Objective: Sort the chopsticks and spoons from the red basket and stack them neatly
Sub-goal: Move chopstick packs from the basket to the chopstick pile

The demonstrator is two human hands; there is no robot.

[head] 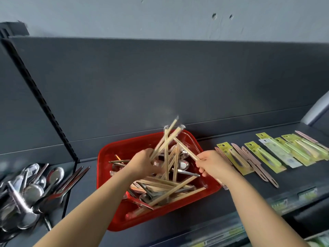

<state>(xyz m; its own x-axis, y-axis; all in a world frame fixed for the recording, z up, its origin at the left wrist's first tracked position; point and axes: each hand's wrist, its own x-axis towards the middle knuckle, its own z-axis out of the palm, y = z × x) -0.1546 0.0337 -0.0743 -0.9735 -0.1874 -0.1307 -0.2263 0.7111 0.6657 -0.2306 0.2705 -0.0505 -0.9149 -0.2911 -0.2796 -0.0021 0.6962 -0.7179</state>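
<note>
Chopsticks (169,184): lay jumbled with spoons (184,165) in the red basket (124,147).
Left hand (142,163): gripped a wrapped bundle (164,140).
Right hand (211,164): pinched a single pair (186,149).

**Both hands hold chopsticks over the red basket**

The left hand (142,164) grips a fanned bundle of wrapped chopsticks (166,138) above the red basket (110,154), their tips pointing up and away. The right hand (211,164) pinches a single chopstick pack (186,148) that slants toward the bundle. More loose chopsticks (170,190) and metal spoons (183,165) lie jumbled in the basket. On the dark shelf (89,177), a spoon pile (32,189) sits to the left and packaged utensils (267,155) lie in a row to the right.
</note>
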